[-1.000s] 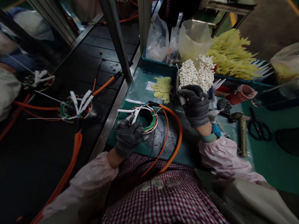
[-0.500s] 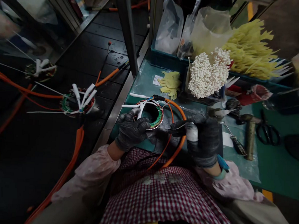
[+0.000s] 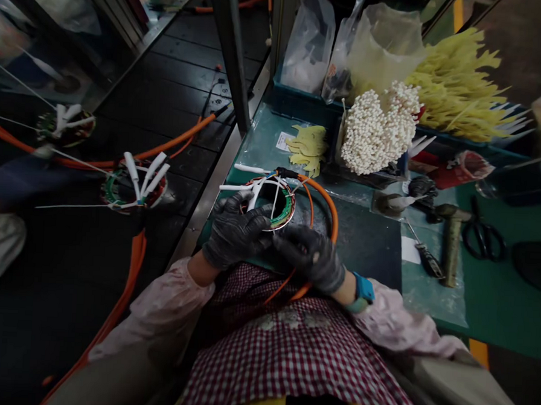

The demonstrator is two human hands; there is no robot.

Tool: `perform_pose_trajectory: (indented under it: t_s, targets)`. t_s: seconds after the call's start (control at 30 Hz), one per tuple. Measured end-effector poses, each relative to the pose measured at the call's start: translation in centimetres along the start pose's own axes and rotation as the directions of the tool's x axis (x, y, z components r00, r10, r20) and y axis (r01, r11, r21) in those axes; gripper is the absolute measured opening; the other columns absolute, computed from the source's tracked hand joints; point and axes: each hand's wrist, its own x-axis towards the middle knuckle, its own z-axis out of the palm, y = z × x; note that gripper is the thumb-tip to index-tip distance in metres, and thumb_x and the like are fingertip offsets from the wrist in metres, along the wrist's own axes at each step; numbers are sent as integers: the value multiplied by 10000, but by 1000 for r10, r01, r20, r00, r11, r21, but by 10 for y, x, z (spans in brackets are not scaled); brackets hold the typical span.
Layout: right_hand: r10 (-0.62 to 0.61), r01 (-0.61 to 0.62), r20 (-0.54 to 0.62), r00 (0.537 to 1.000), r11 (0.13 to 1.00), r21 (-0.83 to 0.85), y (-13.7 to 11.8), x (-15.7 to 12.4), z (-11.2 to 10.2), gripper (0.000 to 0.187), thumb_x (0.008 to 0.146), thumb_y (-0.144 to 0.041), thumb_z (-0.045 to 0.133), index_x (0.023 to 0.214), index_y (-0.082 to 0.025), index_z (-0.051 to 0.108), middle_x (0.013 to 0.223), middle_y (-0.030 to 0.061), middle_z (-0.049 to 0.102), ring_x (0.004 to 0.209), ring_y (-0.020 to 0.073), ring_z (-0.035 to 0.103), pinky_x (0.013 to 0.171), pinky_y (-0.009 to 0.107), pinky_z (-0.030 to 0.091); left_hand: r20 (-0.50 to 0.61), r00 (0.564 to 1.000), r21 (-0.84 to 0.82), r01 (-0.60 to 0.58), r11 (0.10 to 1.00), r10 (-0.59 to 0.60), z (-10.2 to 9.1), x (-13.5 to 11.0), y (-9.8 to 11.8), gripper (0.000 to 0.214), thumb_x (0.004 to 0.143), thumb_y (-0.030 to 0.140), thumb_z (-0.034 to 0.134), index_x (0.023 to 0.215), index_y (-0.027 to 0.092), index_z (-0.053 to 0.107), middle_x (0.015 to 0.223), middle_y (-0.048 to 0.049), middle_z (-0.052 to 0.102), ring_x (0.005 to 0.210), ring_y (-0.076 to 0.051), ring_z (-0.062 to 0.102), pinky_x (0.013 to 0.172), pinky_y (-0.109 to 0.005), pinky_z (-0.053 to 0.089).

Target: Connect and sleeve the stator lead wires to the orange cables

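Gripping the wound stator ring [image 3: 285, 208] with my black-gloved left hand [image 3: 236, 236] wrapped around its near edge, I have it resting on the teal bench mat [image 3: 265, 136]. My right hand [image 3: 308, 257] curls narrowly just beside it (I cannot tell whether it pinches anything). White sleeved leads [image 3: 253, 195] and an orange cable [image 3: 334, 221] are already on the ring; a heap of white-tipped sleeves [image 3: 379, 128] lies beyond.

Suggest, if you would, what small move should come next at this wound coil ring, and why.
I would probably bring the right hand up to the white sleeved leads and straighten them, since the left hand already steadies the wound coil ring, the leads cross loosely above it, and the right hand seems to hold nothing.
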Motion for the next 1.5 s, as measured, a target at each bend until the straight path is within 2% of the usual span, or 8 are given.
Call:
perform_pose_trajectory:
  t_s: [0.2,0.4,0.73,0.97,1.1,1.27,1.4,1.5]
  targets:
    - [-17,-15,-142,990,975,-221,9,60,2,387,1097,-549,702,1281,-244,852,925,116,861,769,277,781,726,408,668,34,999,-87,29,996,-26,-1,4,-6,157,986,455,794,1050,323,848,1149,9,883,1324,-377,690,1173,-601,504]
    - [-11,34,-59,998,913,406,0,79,-14,448,1173,-580,555,1119,-247,851,1043,60,874,936,240,820,887,406,712,26,1000,-97,14,995,-11,-1,3,-8,155,995,441,805,1094,336,861,1258,-24,856,1367,-377,675,1160,-619,528]
    - [-65,74,-36,997,893,443,9,79,-23,205,1077,-415,752,1143,-257,866,1093,43,883,983,224,843,924,383,715,227,961,-142,196,970,-161,-8,10,-3,146,939,436,852,925,290,845,1119,-52,871,1376,-408,674,1204,-650,490]
    - [-274,247,45,961,917,315,21,61,-14,209,1097,-417,735,1148,-267,872,1112,67,868,1018,232,814,981,422,702,206,967,-196,189,962,-148,-9,10,-6,215,967,491,817,1065,306,864,1180,-77,853,1385,-407,655,1218,-668,494]
    - [-190,188,-22,982,944,272,31,42,0,285,1119,-500,710,1211,-262,837,1048,53,846,920,221,786,876,403,713,215,969,-227,170,959,-121,-9,10,-6,157,951,444,818,1016,304,852,1110,-54,867,1384,-436,642,1216,-709,475]
    - [-273,264,-3,962,928,263,19,35,10,290,1116,-531,680,1079,-298,850,949,13,842,857,211,790,806,372,703,196,967,-208,200,957,-160,-6,8,-4,138,947,432,797,947,297,827,1092,-70,846,1406,-446,620,1231,-758,428]
    - [-157,197,-205,966,961,193,-5,63,23,225,1132,-407,634,1095,-265,805,1002,52,821,894,224,778,868,408,697,44,992,-226,125,966,-118,5,4,-5,109,947,423,801,996,326,810,1059,-46,840,1374,-423,653,1200,-733,466]
    - [-123,221,-435,892,958,184,-12,82,27,250,1165,-359,513,1124,-267,741,1118,78,806,1068,246,770,1009,463,668,-60,996,-196,56,979,-69,12,-1,-2,44,973,382,781,981,340,773,1008,-17,851,1335,-405,692,1169,-720,501]
